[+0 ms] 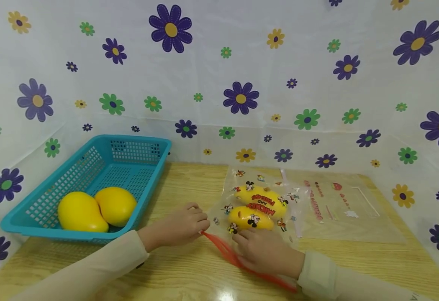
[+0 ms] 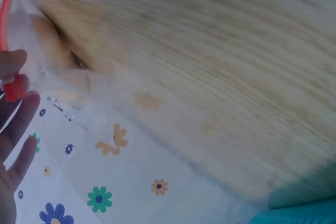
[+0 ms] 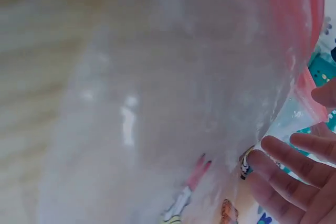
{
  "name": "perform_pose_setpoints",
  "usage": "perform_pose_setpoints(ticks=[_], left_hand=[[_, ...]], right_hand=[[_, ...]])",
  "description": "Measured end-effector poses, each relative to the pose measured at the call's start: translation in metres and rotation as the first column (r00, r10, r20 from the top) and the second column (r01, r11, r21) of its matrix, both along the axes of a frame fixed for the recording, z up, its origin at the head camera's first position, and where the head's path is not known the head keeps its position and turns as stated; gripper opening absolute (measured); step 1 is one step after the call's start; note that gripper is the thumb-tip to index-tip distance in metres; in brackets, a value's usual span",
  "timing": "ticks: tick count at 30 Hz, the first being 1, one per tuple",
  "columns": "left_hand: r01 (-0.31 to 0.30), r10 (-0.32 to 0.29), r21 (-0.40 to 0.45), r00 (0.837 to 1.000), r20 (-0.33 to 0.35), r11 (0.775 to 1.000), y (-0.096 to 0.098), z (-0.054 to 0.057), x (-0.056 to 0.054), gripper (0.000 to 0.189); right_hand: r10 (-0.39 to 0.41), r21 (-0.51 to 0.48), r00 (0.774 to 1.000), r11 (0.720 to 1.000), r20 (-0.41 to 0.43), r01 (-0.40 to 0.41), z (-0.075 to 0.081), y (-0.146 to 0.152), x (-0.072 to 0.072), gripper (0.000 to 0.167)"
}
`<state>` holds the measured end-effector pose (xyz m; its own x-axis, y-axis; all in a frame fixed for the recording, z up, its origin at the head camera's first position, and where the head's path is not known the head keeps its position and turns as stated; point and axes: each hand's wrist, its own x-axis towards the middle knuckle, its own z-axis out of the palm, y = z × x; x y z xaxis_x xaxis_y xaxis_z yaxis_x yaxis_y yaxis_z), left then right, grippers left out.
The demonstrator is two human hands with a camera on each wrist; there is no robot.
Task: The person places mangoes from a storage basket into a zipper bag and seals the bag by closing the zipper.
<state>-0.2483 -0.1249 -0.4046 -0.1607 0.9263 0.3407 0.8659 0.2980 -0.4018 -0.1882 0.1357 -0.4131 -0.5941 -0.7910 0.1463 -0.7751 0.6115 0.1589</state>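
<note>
A clear zip bag (image 1: 219, 205) printed with cartoon figures lies on the table with two yellow mangoes (image 1: 251, 217) inside. Red zip edging (image 1: 228, 253) runs along its near side. My left hand (image 1: 187, 225) pinches the left end of that edging, the red tip (image 2: 14, 88) showing between thumb and fingers in the left wrist view. My right hand (image 1: 262, 251) lies over the bag's near part, beside the nearer mango. Its fingers (image 3: 286, 177) are extended against the plastic in the right wrist view, with the thumb apart.
At the left stands a blue-green plastic basket (image 1: 155, 184) holding two more yellow mangoes (image 1: 81, 213). A second clear printed bag (image 1: 377, 228) lies flat on the right, partly under the first. A flower-patterned white sheet (image 1: 204, 75) hangs behind the wooden table (image 1: 189, 179).
</note>
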Motion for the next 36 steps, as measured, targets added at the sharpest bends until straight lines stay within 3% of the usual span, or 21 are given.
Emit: perform_pose_setpoints(ticks=[4,10,19,29,36], left_hand=[[-0.032,0.036,0.064,0.997,-0.070,0.997,-0.004,0.002,-0.001,0.021],[-0.063,0.073,0.165,0.996,-0.055,0.984,-0.002,0.008,0.002,0.021],[-0.083,0.090,0.210,0.996,-0.021,0.974,0.009,0.021,0.005,0.019],[-0.059,0.066,0.217,0.998,-0.025,0.974,0.011,0.022,0.004,0.019],[-0.046,0.047,0.251,0.999,0.004,0.967,0.002,0.023,-0.001,0.026]], right_hand=[[-0.020,-0.004,1.000,1.000,-0.016,0.019,0.004,-0.003,-0.001,0.040],[-0.067,-0.025,0.997,0.997,-0.033,0.066,0.016,-0.013,0.001,0.041],[-0.080,-0.183,0.964,0.982,-0.254,0.033,0.036,-0.034,-0.006,0.036],[-0.058,-0.218,0.938,0.976,-0.343,-0.019,0.031,-0.042,-0.014,0.023],[-0.042,-0.221,0.908,0.974,-0.417,-0.056,0.029,-0.042,-0.014,0.022]])
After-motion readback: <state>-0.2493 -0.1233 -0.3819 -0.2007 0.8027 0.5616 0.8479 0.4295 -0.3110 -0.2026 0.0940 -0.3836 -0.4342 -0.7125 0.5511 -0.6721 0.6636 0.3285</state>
